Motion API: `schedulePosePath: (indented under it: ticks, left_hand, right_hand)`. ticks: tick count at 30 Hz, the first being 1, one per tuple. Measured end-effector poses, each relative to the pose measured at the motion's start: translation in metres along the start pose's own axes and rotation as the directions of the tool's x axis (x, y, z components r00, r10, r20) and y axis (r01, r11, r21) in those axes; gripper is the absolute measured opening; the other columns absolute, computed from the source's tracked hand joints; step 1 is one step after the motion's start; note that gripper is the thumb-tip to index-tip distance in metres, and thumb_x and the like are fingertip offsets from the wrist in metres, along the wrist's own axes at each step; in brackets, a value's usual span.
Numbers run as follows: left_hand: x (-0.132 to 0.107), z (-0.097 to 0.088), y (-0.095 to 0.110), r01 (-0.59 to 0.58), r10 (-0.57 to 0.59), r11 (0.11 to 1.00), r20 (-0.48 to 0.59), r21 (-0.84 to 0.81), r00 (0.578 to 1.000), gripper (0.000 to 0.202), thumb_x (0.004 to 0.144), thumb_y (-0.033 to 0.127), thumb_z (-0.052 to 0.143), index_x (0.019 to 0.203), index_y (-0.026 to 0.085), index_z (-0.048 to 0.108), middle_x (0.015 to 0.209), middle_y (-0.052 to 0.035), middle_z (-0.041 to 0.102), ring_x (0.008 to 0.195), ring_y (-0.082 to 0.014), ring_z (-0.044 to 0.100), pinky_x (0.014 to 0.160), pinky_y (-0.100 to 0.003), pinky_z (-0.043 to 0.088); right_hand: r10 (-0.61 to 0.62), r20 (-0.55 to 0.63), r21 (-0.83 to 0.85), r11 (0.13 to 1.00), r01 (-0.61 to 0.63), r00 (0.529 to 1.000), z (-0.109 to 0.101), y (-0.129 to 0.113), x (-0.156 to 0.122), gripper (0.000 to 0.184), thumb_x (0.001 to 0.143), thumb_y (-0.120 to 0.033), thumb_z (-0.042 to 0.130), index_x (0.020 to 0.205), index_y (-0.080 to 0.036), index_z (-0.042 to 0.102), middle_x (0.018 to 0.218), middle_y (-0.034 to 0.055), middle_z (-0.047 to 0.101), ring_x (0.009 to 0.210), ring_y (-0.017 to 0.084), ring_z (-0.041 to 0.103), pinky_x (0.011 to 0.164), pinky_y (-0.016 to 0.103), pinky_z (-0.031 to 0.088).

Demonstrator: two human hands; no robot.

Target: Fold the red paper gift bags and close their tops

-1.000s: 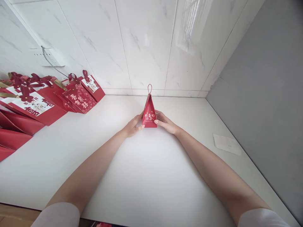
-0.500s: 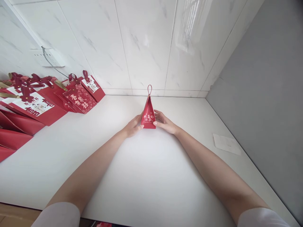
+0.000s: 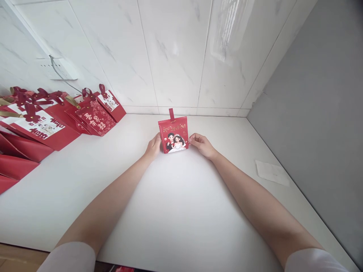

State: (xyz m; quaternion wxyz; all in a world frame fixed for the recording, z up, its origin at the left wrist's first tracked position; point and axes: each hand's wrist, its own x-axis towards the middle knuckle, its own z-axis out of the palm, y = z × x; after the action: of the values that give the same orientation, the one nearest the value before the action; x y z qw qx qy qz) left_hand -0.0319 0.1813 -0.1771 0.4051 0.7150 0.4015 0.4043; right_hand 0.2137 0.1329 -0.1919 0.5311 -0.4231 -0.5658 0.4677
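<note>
A small red gift box [image 3: 174,135] with a ribbon loop on top stands on the white table, its broad front facing me. Gold lettering and a cartoon couple in wedding clothes are printed on that face. My left hand [image 3: 154,146] grips the box's left side, its fingertips partly hidden behind it. On the opposite side, my right hand [image 3: 202,145] pinches the box's right edge with thumb and curled fingers.
Several red gift boxes with ribbon handles [image 3: 96,117] are packed along the left side of the table [image 3: 181,211]. A flat white packet [image 3: 272,172] lies at the right. A tiled wall [image 3: 176,56] rises behind, with a socket and cable [image 3: 58,69] at left.
The box has been turned from its narrow triangular end to its broad printed face. My right hand's fingers have curled in at its edge, and the left has shifted slightly left.
</note>
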Motion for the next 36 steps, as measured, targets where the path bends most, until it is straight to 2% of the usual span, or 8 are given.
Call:
schedulePosePath:
  ticks: [2,4,7,11,13,24,32,36]
  left_hand:
    - [-0.002,0.002,0.004,-0.050,0.062,0.992,0.102,-0.115,0.993,0.066,0.092,0.068,0.033,0.137,0.023,0.050,0.138,-0.0082,0.059,0.126,-0.0281,0.055,0.108,-0.042,0.043]
    - [-0.004,0.003,0.009,-0.058,0.087,0.983,0.162,-0.175,0.983,0.070,0.089,0.070,0.041,0.143,0.025,0.042,0.144,-0.0078,0.054,0.131,-0.0285,0.052,0.108,-0.041,0.044]
    - [-0.005,0.005,0.017,0.050,-0.026,0.986,0.145,-0.160,0.989,0.073,0.090,0.070,0.040,0.142,0.020,0.044,0.140,-0.0108,0.057,0.129,-0.0292,0.054,0.109,-0.041,0.043]
    - [-0.005,0.005,0.025,0.128,-0.106,0.983,0.159,-0.134,0.982,0.080,0.090,0.075,0.029,0.132,0.013,0.057,0.133,-0.0131,0.062,0.123,-0.0298,0.059,0.109,-0.043,0.044]
    - [-0.005,0.005,0.027,0.161,-0.143,0.980,0.147,-0.119,0.979,0.083,0.088,0.077,0.028,0.129,0.012,0.060,0.129,-0.0127,0.065,0.120,-0.0305,0.061,0.108,-0.043,0.045]
    - [-0.004,0.004,0.021,0.191,-0.177,0.972,0.107,-0.139,0.978,0.068,0.088,0.071,0.042,0.126,0.020,0.064,0.125,-0.0052,0.068,0.118,-0.0286,0.063,0.108,-0.041,0.045]
    - [-0.003,0.002,0.007,0.145,-0.127,0.975,0.112,-0.169,0.986,0.060,0.090,0.067,0.044,0.124,0.022,0.064,0.126,-0.0053,0.067,0.121,-0.0283,0.060,0.108,-0.039,0.044]
    - [-0.002,0.001,0.003,-0.032,0.050,0.975,0.081,-0.220,0.995,0.060,0.081,0.060,0.064,0.125,0.019,0.060,0.127,-0.0101,0.066,0.116,-0.0290,0.062,0.098,-0.038,0.050]
  right_hand:
    - [0.001,-0.013,-0.011,1.000,-0.002,1.000,-0.001,-0.001,-0.001,0.044,0.073,-0.065,0.071,0.078,-0.023,0.059,0.086,0.0038,0.069,0.090,0.023,0.064,0.094,0.045,0.048]
    - [-0.009,-0.026,-0.030,1.000,0.008,1.000,-0.002,-0.003,-0.002,0.040,0.074,-0.061,0.072,0.076,-0.023,0.062,0.108,0.0064,0.068,0.109,0.026,0.061,0.101,0.045,0.044]
    - [-0.035,0.028,-0.030,0.999,0.036,0.999,-0.004,-0.008,-0.004,0.035,0.074,-0.057,0.074,0.075,-0.023,0.065,0.136,0.0043,0.056,0.130,0.026,0.049,0.109,0.042,0.037]
    - [-0.002,0.188,0.032,0.999,-0.004,0.982,-0.002,-0.010,-0.006,0.038,0.075,-0.060,0.073,0.083,-0.024,0.063,0.113,0.0025,0.070,0.112,0.026,0.062,0.104,0.045,0.043]
    - [0.028,0.192,0.026,0.999,-0.033,0.981,0.000,-0.010,-0.006,0.041,0.077,-0.063,0.069,0.083,-0.023,0.064,0.106,0.0021,0.072,0.108,0.026,0.063,0.102,0.045,0.045]
    - [0.065,0.171,0.006,0.998,-0.067,0.983,0.001,-0.006,-0.003,0.049,0.085,-0.067,0.057,0.099,-0.021,0.069,0.108,0.0050,0.072,0.108,0.026,0.063,0.101,0.041,0.045]
    - [0.060,0.167,-0.009,0.998,-0.060,0.984,0.001,-0.011,-0.006,0.046,0.086,-0.064,0.057,0.094,-0.019,0.066,0.105,0.0051,0.072,0.104,0.024,0.063,0.097,0.038,0.046]
    - [0.020,0.165,-0.019,1.000,-0.017,0.986,0.002,-0.013,-0.010,0.042,0.082,-0.062,0.064,0.083,-0.020,0.059,0.104,0.0044,0.071,0.103,0.023,0.064,0.096,0.038,0.048]
